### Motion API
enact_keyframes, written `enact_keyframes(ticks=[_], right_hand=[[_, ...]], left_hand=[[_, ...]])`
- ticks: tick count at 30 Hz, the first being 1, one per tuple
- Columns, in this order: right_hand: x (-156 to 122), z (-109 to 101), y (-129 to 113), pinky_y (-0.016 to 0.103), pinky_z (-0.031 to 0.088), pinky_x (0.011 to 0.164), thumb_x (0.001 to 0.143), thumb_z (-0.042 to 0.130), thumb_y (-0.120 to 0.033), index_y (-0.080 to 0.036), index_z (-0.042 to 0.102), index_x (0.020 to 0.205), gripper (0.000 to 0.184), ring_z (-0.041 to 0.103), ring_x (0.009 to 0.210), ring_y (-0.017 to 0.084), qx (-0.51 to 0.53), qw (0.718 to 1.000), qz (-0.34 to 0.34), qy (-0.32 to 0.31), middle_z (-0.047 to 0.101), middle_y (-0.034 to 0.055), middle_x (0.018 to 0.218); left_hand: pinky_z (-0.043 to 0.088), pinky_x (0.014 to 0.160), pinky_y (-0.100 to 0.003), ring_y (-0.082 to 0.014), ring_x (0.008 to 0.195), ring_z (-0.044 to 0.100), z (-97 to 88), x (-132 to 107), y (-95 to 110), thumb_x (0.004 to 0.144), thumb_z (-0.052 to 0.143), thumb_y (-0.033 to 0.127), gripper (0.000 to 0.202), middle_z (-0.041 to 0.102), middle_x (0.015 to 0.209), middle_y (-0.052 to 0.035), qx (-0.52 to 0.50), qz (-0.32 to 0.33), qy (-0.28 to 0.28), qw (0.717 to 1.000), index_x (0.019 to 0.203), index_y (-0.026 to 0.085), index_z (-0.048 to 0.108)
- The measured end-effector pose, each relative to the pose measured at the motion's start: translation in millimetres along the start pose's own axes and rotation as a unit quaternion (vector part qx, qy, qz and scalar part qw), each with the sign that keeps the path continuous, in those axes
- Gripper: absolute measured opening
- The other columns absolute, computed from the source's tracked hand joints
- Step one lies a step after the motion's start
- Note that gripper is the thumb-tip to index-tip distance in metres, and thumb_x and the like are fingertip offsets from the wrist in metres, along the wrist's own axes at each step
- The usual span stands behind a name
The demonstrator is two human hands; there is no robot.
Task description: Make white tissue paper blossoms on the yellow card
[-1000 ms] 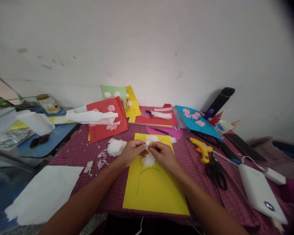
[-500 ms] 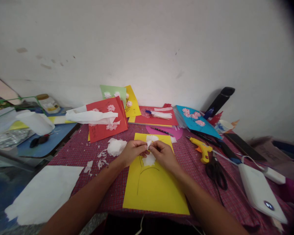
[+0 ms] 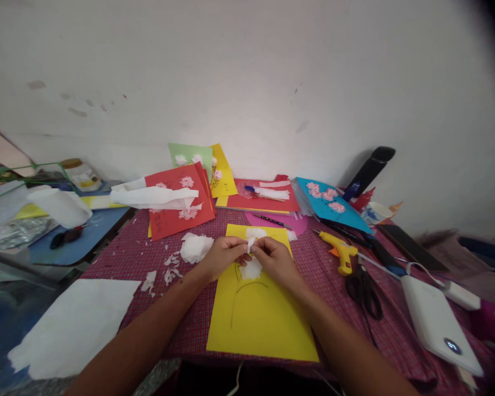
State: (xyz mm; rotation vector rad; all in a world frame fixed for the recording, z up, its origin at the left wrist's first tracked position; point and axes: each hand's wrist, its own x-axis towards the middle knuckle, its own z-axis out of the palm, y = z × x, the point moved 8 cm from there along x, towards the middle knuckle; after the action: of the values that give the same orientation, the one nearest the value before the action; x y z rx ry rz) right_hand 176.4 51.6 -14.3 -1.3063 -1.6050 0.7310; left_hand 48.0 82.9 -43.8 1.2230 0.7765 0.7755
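Observation:
Between the fingertips of both hands is a small piece of white tissue paper (image 3: 251, 243). My left hand (image 3: 226, 254) pinches it from the left, and my right hand (image 3: 274, 259) pinches it from the right. Below them lies a yellow sheet of card (image 3: 264, 324) with thin dark curved lines drawn on it. Other white tissue pieces (image 3: 251, 269) rest on the card under and beyond my fingers. A crumpled wad of white tissue (image 3: 195, 248) sits just left of my left hand, with torn scraps (image 3: 172, 275) near it.
A yellow glue gun (image 3: 339, 252), black scissors (image 3: 365, 291) and a white power bank (image 3: 441, 324) lie to the right. Red cards with pink flowers (image 3: 181, 206), a blue flower card (image 3: 334, 204) and a pen (image 3: 272, 221) are farther back. A large white sheet (image 3: 80, 324) lies at left.
The small tissue piece between my fingertips looks slightly more twisted or folded. My hands have stayed in nearly the same place.

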Motion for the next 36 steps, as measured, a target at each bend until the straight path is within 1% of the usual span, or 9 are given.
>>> enact_keyframes(ticks=[7,14,18,21,23,26,31,36], right_hand=[[1,1,1,0.023,0.037,0.055,0.083,0.054,-0.028,-0.019,0.051,0.068,0.017,0.044,0.06,0.012,0.003,1.0,0.005,0.0,0.048,-0.0022,0.063],[0,1,-1,0.022,0.037,0.054,0.083,0.054,-0.029,-0.019,0.052,0.069,0.018,0.044,0.06,0.012,0.001,1.0,0.006,-0.006,0.048,-0.0019,0.063],[-1,4,-4,0.022,0.037,0.054,0.083,0.056,-0.032,-0.018,0.056,0.073,0.017,0.046,0.06,0.012,0.01,0.999,0.015,-0.032,0.054,-0.001,0.066],[-2,7,-3,0.022,0.037,0.053,0.081,0.06,-0.035,-0.018,0.058,0.076,0.018,0.047,0.06,0.011,0.009,0.998,0.026,-0.048,0.057,-0.0007,0.068],[-1,7,-2,0.022,0.036,0.053,0.08,0.061,-0.035,-0.018,0.056,0.074,0.019,0.047,0.059,0.011,-0.001,0.999,0.031,-0.044,0.056,-0.0013,0.067],[0,4,-2,0.022,0.035,0.053,0.081,0.058,-0.034,-0.018,0.052,0.068,0.021,0.045,0.059,0.012,-0.013,0.999,0.024,-0.03,0.053,-0.0021,0.063],[1,1,-2,0.022,0.033,0.053,0.082,0.053,-0.026,-0.019,0.046,0.063,0.021,0.041,0.058,0.011,-0.026,1.0,0.005,-0.01,0.045,-0.0035,0.061],[0,2,-1,0.022,0.033,0.053,0.081,0.051,-0.023,-0.019,0.048,0.064,0.018,0.041,0.058,0.012,-0.019,1.0,-0.003,-0.015,0.043,-0.0032,0.061]], left_hand=[[0.049,0.06,-0.024,-0.0146,0.065,0.065,0.3,-1,0,0.075,0.067,0.032,0.024,0.069,0.072,-0.0076,-0.004,-0.005,0.007,1.0,0.084,0.011,0.068],[0.048,0.058,-0.024,-0.0135,0.061,0.063,-1.0,0,2,0.078,0.062,0.033,0.024,0.068,0.072,-0.0074,0.051,-0.005,0.025,0.998,0.084,0.011,0.067],[0.047,0.057,-0.023,-0.0117,0.058,0.06,-0.5,-2,9,0.081,0.057,0.034,0.023,0.065,0.068,-0.0039,0.112,0.033,0.03,0.993,0.081,0.013,0.065],[0.044,0.055,-0.021,-0.0098,0.056,0.056,3.0,-5,18,0.082,0.054,0.03,0.02,0.062,0.064,-0.0006,0.178,0.072,0.03,0.981,0.076,0.014,0.064],[0.042,0.055,-0.019,-0.009,0.055,0.055,6.2,-8,24,0.082,0.053,0.027,0.018,0.06,0.064,0.0005,0.207,0.087,0.027,0.974,0.074,0.015,0.063],[0.042,0.054,-0.019,-0.0094,0.056,0.055,7.9,-9,26,0.081,0.054,0.028,0.018,0.06,0.063,0.0006,0.215,0.081,0.03,0.973,0.074,0.015,0.064],[0.043,0.055,-0.02,-0.0106,0.057,0.056,5.5,-8,23,0.078,0.057,0.03,0.017,0.061,0.065,-0.0003,0.207,0.072,0.045,0.975,0.075,0.015,0.064],[0.042,0.054,-0.02,-0.0108,0.056,0.056,2.3,-6,19,0.076,0.059,0.029,0.015,0.061,0.066,-0.0003,0.199,0.077,0.053,0.976,0.075,0.015,0.064]])
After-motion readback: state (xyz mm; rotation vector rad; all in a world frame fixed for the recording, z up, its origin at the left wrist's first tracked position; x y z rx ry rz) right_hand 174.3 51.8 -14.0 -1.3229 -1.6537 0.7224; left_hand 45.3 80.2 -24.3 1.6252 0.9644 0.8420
